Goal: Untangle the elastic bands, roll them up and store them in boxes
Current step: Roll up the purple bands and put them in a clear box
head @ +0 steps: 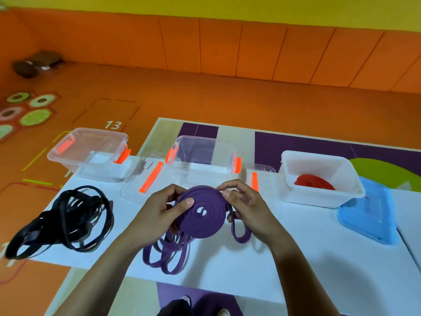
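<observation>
Both hands hold a purple elastic band (205, 221) wound into a flat spiral above the white table (296, 258). My left hand (166, 208) grips its left side, thumb on the coil face. My right hand (243, 201) pinches its upper right edge. Loose purple loops (166, 254) hang from the coil onto the table. A tangled heap of black bands (68, 220) lies at the left. A rolled red band (315, 182) sits inside the white box (293, 181) at the right.
Two clear boxes with orange clasps stand at the back, one at the left (91, 153) and one in the middle (202, 156), with clear lids (141, 176) beside them. A blue lid (371, 213) leans by the white box. An orange floor and padded wall lie beyond.
</observation>
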The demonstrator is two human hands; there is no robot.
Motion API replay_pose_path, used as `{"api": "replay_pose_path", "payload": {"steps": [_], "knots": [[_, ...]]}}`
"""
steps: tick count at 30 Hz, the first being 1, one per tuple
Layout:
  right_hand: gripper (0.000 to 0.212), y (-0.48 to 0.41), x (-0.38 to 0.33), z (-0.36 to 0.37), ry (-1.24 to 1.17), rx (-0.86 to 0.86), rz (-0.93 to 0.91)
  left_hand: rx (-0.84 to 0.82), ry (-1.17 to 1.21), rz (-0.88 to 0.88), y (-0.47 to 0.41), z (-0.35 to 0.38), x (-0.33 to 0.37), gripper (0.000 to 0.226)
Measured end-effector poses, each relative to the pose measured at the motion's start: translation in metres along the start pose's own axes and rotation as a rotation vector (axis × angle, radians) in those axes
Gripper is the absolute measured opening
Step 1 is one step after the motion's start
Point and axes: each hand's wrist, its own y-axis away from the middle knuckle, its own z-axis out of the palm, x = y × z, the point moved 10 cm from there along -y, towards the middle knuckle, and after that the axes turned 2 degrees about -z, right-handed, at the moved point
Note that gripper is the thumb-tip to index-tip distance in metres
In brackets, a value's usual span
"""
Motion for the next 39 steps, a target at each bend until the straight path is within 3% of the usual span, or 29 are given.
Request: {"api": "replay_pose_path", "payload": {"steps": [4, 10, 14, 19, 25, 28, 33, 39], "knots": [[0.02, -0.021, 0.013, 0.009, -0.009, 0.113, -0.029, 0.12, 0.047, -0.053, -0.008, -0.018, -0.021, 0.017], [0.031, -0.061, 0.027, 0.021, 0.185, 0.205, -0.054, 0.188, 0.144, -0.103, -0.045, -0.039, -0.046, 0.017], [0.026, -0.082, 0.043, 0.021, 0.14, 0.394, -0.03, 0.207, 0.177, -0.155, -0.083, -0.056, -0.061, 0.02], [0.034, -0.117, 0.056, 0.028, 0.077, 0.473, 0.006, 0.162, 0.119, -0.233, -0.141, -0.054, -0.084, 0.016], [0.032, -0.185, 0.075, -0.017, 0.262, 0.56, 0.113, 0.038, 0.1, -0.284, -0.209, -0.034, -0.088, 0.029], [0.031, -0.223, 0.106, -0.04, 0.33, 0.521, 0.307, -0.015, 0.047, -0.32, -0.255, -0.023, -0.099, 0.031], [0.032, -0.262, 0.163, -0.057, 0.339, 0.423, 0.538, -0.097, 0.023, -0.528, -0.306, -0.003, -0.156, 0.025], [0.059, -0.288, 0.218, -0.061, 0.453, 0.272, 0.746, -0.162, -0.059, -0.691, -0.334, 0.019, -0.21, 0.029]]}}
